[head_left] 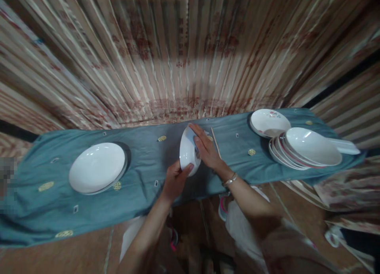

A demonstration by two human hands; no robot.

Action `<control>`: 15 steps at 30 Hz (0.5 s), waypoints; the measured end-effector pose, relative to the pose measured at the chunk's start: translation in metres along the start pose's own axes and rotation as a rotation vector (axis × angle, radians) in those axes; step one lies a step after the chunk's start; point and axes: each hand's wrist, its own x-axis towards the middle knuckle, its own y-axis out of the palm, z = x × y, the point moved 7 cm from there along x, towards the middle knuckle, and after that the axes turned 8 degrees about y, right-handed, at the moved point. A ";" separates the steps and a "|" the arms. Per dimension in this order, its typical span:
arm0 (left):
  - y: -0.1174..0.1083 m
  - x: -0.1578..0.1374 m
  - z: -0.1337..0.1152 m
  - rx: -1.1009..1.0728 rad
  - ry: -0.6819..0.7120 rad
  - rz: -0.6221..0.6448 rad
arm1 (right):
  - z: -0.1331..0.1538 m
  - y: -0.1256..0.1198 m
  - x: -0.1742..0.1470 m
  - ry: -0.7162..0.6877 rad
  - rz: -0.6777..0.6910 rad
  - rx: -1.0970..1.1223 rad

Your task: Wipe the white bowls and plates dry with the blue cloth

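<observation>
A white bowl (186, 153) is held tilted on its side above the middle of the cloth-covered table. My left hand (175, 181) grips its lower rim, thumb on the near side. Against the bowl's upper right side lies my right hand (206, 149), fingers together and reaching over the rim; a bracelet is on that wrist. Something bluish shows under the right fingers, and I cannot tell whether it is a cloth or the bowl's shaded inside. Just right of this hand, a thin wooden stick (216, 142), like a chopstick, rests on the table.
White plates (97, 167), stacked, sit at the left on the teal tablecloth (142, 163). At the right stand a flower-patterned bowl (268, 121), a leaning stack of bowls (313, 147) and a long white object (346, 146) behind it. Pleated curtains (178, 60) hang behind the table.
</observation>
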 end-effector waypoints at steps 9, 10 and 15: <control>-0.005 -0.002 0.000 0.013 0.010 -0.027 | -0.047 0.000 0.009 0.249 -0.109 0.171; -0.007 -0.002 -0.001 0.024 0.021 -0.041 | -0.053 0.002 0.008 0.281 -0.121 0.178; -0.018 0.000 -0.007 0.038 0.053 -0.140 | -0.075 0.022 0.001 0.362 -0.112 0.255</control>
